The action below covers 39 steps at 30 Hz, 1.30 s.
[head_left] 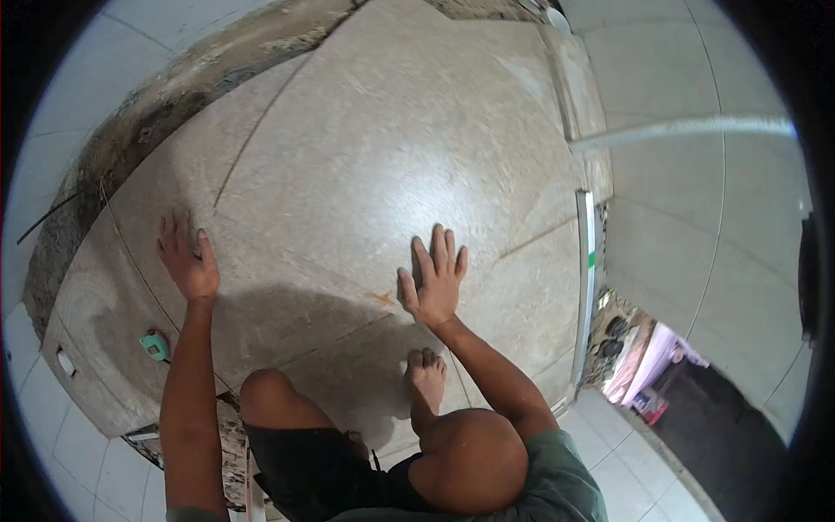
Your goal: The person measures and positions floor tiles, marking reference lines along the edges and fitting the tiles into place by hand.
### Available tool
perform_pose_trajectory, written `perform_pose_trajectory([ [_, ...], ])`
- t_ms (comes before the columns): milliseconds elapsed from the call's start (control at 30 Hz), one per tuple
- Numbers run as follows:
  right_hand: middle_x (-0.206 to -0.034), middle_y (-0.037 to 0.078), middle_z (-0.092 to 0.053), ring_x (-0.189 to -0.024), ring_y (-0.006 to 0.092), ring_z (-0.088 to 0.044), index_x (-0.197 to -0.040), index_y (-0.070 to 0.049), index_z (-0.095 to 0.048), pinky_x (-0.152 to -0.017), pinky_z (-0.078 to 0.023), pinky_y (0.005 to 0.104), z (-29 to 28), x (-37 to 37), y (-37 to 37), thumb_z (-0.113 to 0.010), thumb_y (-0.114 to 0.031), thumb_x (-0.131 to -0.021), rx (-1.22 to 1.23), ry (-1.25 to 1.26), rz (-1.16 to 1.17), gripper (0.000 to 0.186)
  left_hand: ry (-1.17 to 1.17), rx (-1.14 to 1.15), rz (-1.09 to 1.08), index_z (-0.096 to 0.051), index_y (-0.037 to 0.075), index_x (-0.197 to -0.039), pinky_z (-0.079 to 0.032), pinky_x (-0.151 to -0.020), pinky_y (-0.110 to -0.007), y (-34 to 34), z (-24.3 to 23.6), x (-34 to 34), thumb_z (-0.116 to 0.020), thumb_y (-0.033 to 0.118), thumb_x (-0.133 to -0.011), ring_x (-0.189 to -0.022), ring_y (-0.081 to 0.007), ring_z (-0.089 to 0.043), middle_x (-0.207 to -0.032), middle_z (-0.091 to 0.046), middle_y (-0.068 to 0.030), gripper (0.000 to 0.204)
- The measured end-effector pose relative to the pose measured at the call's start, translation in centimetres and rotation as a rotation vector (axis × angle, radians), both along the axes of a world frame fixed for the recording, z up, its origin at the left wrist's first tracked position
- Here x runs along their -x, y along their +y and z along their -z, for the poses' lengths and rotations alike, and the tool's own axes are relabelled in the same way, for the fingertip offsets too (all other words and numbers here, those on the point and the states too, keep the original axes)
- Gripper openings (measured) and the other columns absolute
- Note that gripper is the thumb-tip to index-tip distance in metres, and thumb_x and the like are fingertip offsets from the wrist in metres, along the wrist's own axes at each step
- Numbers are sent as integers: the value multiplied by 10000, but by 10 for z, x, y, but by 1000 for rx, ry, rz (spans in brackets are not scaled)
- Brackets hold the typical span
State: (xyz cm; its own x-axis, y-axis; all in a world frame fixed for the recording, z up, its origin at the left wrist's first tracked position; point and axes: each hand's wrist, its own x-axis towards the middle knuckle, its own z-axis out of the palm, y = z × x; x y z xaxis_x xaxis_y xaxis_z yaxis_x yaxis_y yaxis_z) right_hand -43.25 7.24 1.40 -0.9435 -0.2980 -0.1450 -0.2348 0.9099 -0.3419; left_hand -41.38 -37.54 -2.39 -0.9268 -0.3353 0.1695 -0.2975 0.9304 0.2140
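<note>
My left hand (189, 259) lies flat with fingers spread on the beige stone-patterned floor tile (322, 191), near its left side. Further right, my right hand (437, 278) presses palm down on the tiled surface, fingers apart. Neither hand holds anything. Below the left hand, beside my left forearm, sits a green tape measure (155, 345). An orange-brown mark (383, 298) shows on the surface just left of my right wrist. My bare foot (426, 376) rests on the tiles below the right hand.
A long metal straightedge (585, 270) lies along the right edge. A pale pipe-like bar (687, 130) crosses the tiled wall (661, 226). Rough bare mortar (130, 130) borders the tiles at the upper left. A doorway with a dark floor (709, 426) and pink cloth (639, 365) is lower right.
</note>
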Motion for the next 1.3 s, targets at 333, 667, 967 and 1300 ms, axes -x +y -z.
perform_pose_trajectory([
  [333,-1609,198,-347,-1515,407,-262,-1440,-84,-536,-1225,-109,593,-9,-5,17,-613,-310,-947,208,99,67,548,28,-55,-67,-565,66,-1418,-330,-1144,-475,1,-1,8,-456,362,-1048,-1376,-368,-460,-1475,-517,-173,487],
  [667,-1567,290,-372,-1453,356,-386,-1519,99,-321,-1188,-307,390,-14,-28,108,-698,-161,-934,996,-133,1075,743,-340,-457,-88,-697,-42,-1128,-506,-898,-506,70,-45,95,-554,563,-978,-1062,-460,-649,-1112,-676,-303,640],
  [967,-1499,295,-450,-1335,318,-504,-1548,75,-281,-1093,-397,385,-28,-25,95,-677,-133,-950,1144,-376,1107,747,-318,-168,-197,-714,-96,-1059,-513,-955,-482,68,-38,122,-596,654,-891,-1112,-444,-663,-1126,-686,-328,778],
  [1300,-1179,170,-629,-1105,233,-567,-1232,88,-586,-982,-441,359,-34,12,94,-649,-373,-986,1148,-426,1348,526,-513,-190,-322,-726,-23,-1140,-491,-993,-491,66,-83,140,-479,702,-921,-1147,-424,-654,-1187,-692,-277,797],
])
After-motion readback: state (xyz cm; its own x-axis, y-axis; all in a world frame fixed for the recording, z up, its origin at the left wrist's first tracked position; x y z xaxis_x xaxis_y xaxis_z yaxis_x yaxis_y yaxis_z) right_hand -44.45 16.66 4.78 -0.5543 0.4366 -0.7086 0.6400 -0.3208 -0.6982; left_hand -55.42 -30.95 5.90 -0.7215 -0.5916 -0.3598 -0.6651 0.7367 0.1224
